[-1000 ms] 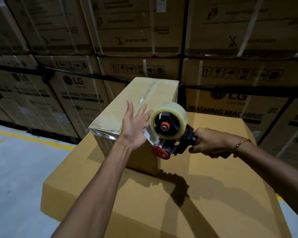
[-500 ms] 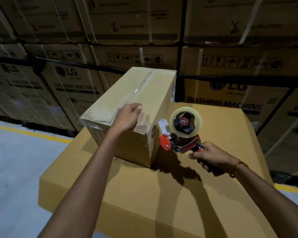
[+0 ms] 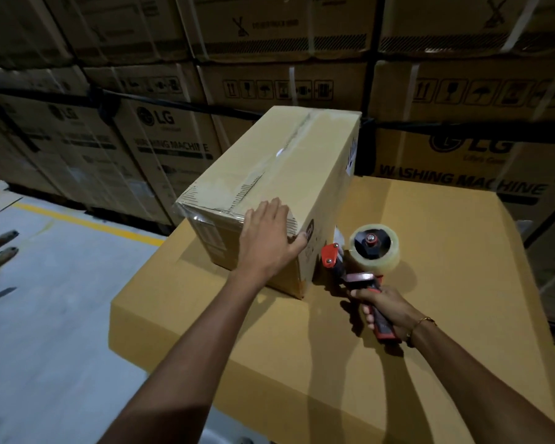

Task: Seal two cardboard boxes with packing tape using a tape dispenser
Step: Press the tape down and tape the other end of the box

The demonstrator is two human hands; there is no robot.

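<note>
So your left hand [image 3: 269, 238] is resting flat, fingers straight, on the near top corner of the small box [image 3: 302, 161]. Your right hand [image 3: 388, 312] is gripping the dispenser [image 3: 359, 261] at 4 o'clock from it, red head just beside its wall. It's sitting on the big box [image 3: 430, 315], toward 11 o'clock.

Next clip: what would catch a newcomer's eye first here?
The left hand lies flat on the near top corner of the small taped box, which stands on a much larger flat carton. Right of that box, the right hand grips the red-and-black tape dispenser by its handle. Stacked washing machine cartons fill the background.
</note>
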